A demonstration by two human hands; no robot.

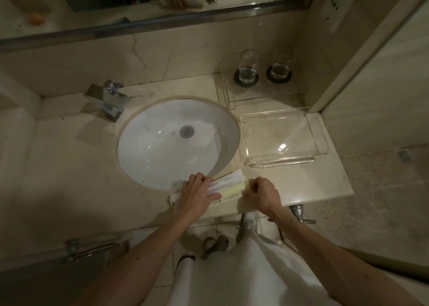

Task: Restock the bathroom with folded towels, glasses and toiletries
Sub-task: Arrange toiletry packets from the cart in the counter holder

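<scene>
At the counter (301,185) front edge, the left hand (197,195) lies flat with straight fingers on toiletry packets (228,186); the right hand (262,195) seems to pinch their end

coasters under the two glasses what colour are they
Both coasters are dark, near black, plain with no pattern. The head view shows them best.

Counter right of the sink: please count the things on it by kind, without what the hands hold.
Glasses: 2
Dark coasters: 2
Clear trays: 2
Total: 6
Left out: the packets under the left hand, pinched by the right hand.
</scene>
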